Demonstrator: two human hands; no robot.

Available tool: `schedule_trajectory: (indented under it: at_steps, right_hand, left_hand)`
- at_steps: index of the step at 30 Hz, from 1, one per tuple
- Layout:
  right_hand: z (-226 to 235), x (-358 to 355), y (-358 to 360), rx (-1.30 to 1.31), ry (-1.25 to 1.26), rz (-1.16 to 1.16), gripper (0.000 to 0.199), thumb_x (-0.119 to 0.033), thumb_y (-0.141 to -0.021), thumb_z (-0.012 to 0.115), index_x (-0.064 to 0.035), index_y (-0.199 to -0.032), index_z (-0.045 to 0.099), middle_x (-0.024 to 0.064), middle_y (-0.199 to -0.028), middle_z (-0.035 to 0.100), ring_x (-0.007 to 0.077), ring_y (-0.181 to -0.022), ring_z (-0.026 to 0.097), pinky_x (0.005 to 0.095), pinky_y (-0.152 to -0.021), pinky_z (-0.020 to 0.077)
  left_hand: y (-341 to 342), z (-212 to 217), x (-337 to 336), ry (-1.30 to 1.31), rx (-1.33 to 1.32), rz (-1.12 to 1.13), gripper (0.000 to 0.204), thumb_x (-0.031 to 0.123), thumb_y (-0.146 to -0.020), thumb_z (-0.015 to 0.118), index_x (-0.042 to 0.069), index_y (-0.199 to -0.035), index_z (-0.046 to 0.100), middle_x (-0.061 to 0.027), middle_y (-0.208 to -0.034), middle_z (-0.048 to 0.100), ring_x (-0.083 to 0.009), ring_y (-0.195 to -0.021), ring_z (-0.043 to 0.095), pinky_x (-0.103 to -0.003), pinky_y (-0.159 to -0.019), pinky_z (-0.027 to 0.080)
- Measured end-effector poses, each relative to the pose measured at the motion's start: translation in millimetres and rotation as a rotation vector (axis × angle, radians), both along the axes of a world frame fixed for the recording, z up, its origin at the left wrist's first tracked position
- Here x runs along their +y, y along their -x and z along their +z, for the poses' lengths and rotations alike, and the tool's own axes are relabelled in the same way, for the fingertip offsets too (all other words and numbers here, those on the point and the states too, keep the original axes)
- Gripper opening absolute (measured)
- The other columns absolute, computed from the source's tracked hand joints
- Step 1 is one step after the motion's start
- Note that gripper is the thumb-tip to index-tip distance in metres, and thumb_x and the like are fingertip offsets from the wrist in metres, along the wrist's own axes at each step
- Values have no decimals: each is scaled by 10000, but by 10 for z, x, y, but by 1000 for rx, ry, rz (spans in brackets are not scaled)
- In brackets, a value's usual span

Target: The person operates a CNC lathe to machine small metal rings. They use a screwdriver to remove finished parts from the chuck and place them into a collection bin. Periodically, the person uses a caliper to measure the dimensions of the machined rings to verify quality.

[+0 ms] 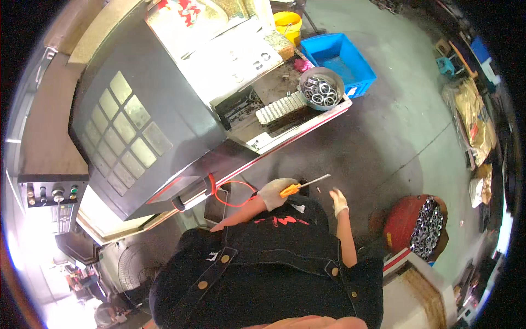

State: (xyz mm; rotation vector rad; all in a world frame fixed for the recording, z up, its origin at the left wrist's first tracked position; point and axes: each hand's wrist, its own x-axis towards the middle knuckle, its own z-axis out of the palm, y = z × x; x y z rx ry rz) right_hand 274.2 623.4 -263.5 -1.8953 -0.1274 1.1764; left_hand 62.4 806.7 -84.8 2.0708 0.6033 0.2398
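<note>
My left hand (272,194), in a pale work glove, is closed round the orange-yellow handle of a screwdriver (290,190). Its thin metal shaft points right and slightly away from me. My right hand (339,202) wears a light glove too and is held a little right of the screwdriver tip, not touching it. Its fingers are stretched out, and I see nothing held in them. A tiny pinkish piece (319,189) shows between the tip and my right hand; I cannot tell what it is.
A large grey machine with a paned window (126,129) stands at left, with an orange cord (233,182) by its door handle. A bowl of metal rings (321,90) sits on its ledge, beside a blue bin (359,68). At right, a red container (402,219) holds many rings.
</note>
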Motion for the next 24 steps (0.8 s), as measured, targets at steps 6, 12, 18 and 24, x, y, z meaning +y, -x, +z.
schedule_trajectory:
  at_steps: [6,12,18,24]
  right_hand:
    - [-126,-1095,257,388,-250,-771,458,-274,-822,571,-111,-1236,460,82,-1066,586,251,-932,575,321,-729,459]
    - [-235,-1972,1726,131,-80,-769,392,-257,-836,543,-74,-1181,506,67,-1010,576,178,-860,539,292,-717,420]
    - [-923,-2816,4378,-125,520,-865,370,-245,-827,496,-54,-1143,509,59,-890,606,161,-768,551,303,-614,430]
    - [-741,-2655,5908,34,614,-1383,356,-245,-790,476,-35,-1067,556,93,-829,629,225,-741,586,330,-677,459]
  left_hand:
    - [-2,-19,-80,15,201,-520,267,93,-752,548,77,-1019,543,-153,-936,599,-324,-896,574,-381,-762,456]
    - [249,-8,-505,88,212,-783,381,68,-713,525,77,-1094,521,-164,-992,588,-328,-963,551,-380,-814,443]
    - [813,-85,-1007,105,225,-1069,435,49,-689,524,71,-1124,506,-173,-1017,572,-338,-987,534,-382,-844,428]
    - [1014,-177,-1345,5,315,-1359,416,40,-696,549,63,-1110,510,-165,-960,590,-330,-921,571,-375,-793,449]
